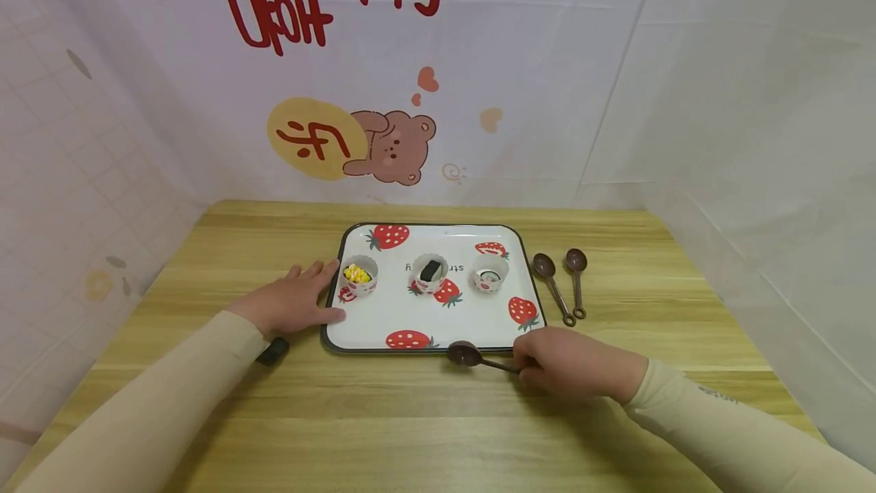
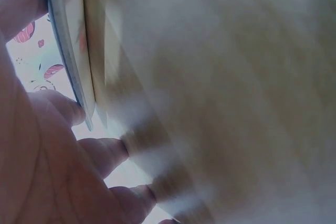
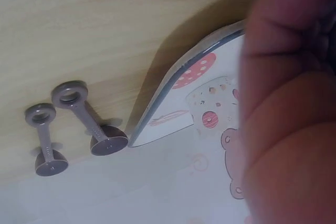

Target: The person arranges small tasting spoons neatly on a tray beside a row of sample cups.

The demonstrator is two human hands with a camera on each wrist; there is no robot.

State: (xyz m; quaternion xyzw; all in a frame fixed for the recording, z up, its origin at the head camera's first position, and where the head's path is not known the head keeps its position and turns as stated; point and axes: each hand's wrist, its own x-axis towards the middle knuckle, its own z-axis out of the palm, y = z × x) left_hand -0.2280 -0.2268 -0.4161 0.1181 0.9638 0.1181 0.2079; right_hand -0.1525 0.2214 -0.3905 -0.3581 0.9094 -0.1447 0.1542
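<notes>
A white strawberry-printed tray [image 1: 424,326] with a dark rim lies on the table. My left hand [image 1: 296,300] rests at its left edge, fingers spread and thumb over the rim; in the left wrist view the fingers [image 2: 107,153] extend beside that rim. By its handle, my right hand [image 1: 571,362] grips a brown measuring spoon [image 1: 465,354], bowl pointing left at the tray's front edge. Three small printed cups stand on the tray: a left cup [image 1: 363,287] with yellow bits, a middle cup [image 1: 420,285] with a dark piece, and a right cup [image 1: 487,287] with something pale and round.
Two more brown measuring spoons, one nearer the tray [image 1: 544,266] and one farther right [image 1: 577,259], lie right of the tray, also seen in the right wrist view. A small black object [image 1: 274,351] shows beside the left sleeve. Printed cloth [image 1: 534,158] hangs behind the table [image 1: 411,432].
</notes>
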